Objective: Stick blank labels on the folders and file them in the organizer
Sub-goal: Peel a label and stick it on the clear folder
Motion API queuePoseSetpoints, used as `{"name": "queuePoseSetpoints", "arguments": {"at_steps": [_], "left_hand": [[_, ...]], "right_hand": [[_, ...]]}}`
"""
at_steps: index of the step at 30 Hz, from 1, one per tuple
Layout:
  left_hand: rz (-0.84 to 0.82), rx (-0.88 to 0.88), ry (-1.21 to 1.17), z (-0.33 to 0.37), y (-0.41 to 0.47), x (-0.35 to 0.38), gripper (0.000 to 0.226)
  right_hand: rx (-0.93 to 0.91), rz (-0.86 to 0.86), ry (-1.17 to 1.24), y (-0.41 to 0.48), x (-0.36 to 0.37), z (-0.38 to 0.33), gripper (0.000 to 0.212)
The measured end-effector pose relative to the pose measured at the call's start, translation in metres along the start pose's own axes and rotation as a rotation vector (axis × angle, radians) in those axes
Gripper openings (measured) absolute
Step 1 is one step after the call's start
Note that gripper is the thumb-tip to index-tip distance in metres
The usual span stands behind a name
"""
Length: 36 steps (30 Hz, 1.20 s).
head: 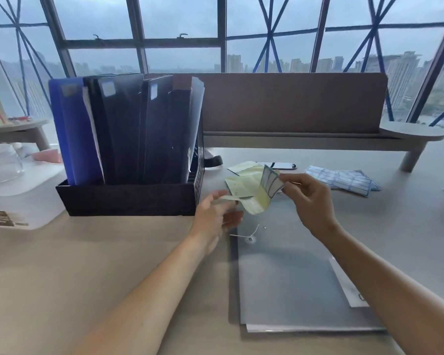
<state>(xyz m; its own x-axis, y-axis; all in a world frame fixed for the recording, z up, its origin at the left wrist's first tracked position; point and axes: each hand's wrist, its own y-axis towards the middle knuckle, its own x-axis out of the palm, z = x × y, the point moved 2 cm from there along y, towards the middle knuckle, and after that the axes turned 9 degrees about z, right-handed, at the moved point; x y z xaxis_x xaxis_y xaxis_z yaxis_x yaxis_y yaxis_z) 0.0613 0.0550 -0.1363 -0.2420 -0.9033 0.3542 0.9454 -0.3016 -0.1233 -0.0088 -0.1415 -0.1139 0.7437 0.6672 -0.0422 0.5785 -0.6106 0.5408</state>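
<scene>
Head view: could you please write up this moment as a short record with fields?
right hand: pinches the curled label sheet above the grey folder
left hand: beside the sheet's lower edge; grip unclear
grey folder: flat on the desk, not filed
organizer: holds upright folders, some labelled
spare label sheets: on the desk, right of the hands

Your desk (62,278) is smooth and matt; folders (121,129) glossy plastic, organizer (126,198) matt black, label sheet (271,184) thin paper.

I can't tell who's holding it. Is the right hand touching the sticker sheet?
Touching. The head view shows the right hand pinching the sticker sheet at its upper edge.
</scene>
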Motion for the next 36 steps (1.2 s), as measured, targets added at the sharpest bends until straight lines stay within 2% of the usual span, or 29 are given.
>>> {"name": "queuePoseSetpoints", "arguments": {"at_steps": [1, 2, 3, 5, 7, 9, 13, 17, 21, 22, 25, 28, 31, 33, 34, 36], "left_hand": [[-0.019, -0.031, 0.053, -0.001, 0.0, -0.002, 0.014], [-0.037, -0.027, 0.166, -0.003, 0.0, -0.006, 0.012], [-0.058, 0.043, 0.361, -0.005, 0.002, -0.01, 0.024], [-0.109, 0.309, 0.858, -0.007, 0.004, -0.017, 0.042], [-0.144, 0.493, 1.161, -0.01, 0.005, -0.019, 0.034], [-0.112, 0.505, 1.204, -0.012, 0.006, -0.019, 0.031], [-0.05, 0.468, 1.34, -0.011, 0.0, -0.016, 0.052], [-0.132, 0.529, 1.291, -0.004, -0.004, -0.015, 0.065], [-0.127, 0.7, 1.084, 0.011, -0.013, -0.011, 0.059], [-0.143, 0.682, 0.981, 0.013, -0.016, -0.009, 0.056], [-0.24, 0.481, 0.61, 0.014, -0.022, -0.001, 0.047], [-0.256, 0.403, 0.496, 0.013, -0.027, 0.004, 0.04], [-0.183, 0.349, 0.457, 0.01, -0.028, 0.007, 0.036], [-0.148, 0.266, 0.395, 0.006, -0.027, 0.007, 0.031], [-0.131, 0.228, 0.36, 0.004, -0.026, 0.008, 0.025], [-0.107, 0.163, 0.301, 0.0, -0.025, 0.01, 0.011]], "right_hand": [[0.087, 0.04, 0.055, 0.0, -0.004, 0.0, 0.013], [0.157, 0.077, 0.093, -0.001, -0.009, 0.001, 0.01], [0.216, 0.107, 0.126, -0.002, -0.014, 0.002, 0.01], [0.301, 0.127, 0.196, -0.006, -0.025, 0.005, 0.014], [0.38, 0.101, 0.252, -0.011, -0.035, 0.007, 0.017], [0.476, 0.069, 0.299, -0.014, -0.041, 0.008, 0.019], [0.643, 0.024, 0.404, -0.014, -0.041, 0.006, 0.019], [0.781, -0.042, 0.609, -0.016, -0.036, -0.002, 0.019], [0.805, -0.208, 0.749, -0.017, -0.04, -0.02, 0.017], [0.811, -0.257, 0.75, -0.018, -0.04, -0.023, 0.017], [0.821, -0.331, 0.728, -0.021, -0.038, -0.026, 0.016], [0.819, -0.303, 0.696, -0.02, -0.038, -0.02, 0.015], [0.809, -0.227, 0.548, -0.019, -0.039, -0.012, 0.014], [0.735, -0.185, 0.354, -0.02, -0.039, -0.008, 0.018], [0.63, -0.161, 0.191, -0.021, -0.04, -0.007, 0.02], [0.282, -0.08, -0.202, -0.021, -0.043, -0.009, 0.024]]}}
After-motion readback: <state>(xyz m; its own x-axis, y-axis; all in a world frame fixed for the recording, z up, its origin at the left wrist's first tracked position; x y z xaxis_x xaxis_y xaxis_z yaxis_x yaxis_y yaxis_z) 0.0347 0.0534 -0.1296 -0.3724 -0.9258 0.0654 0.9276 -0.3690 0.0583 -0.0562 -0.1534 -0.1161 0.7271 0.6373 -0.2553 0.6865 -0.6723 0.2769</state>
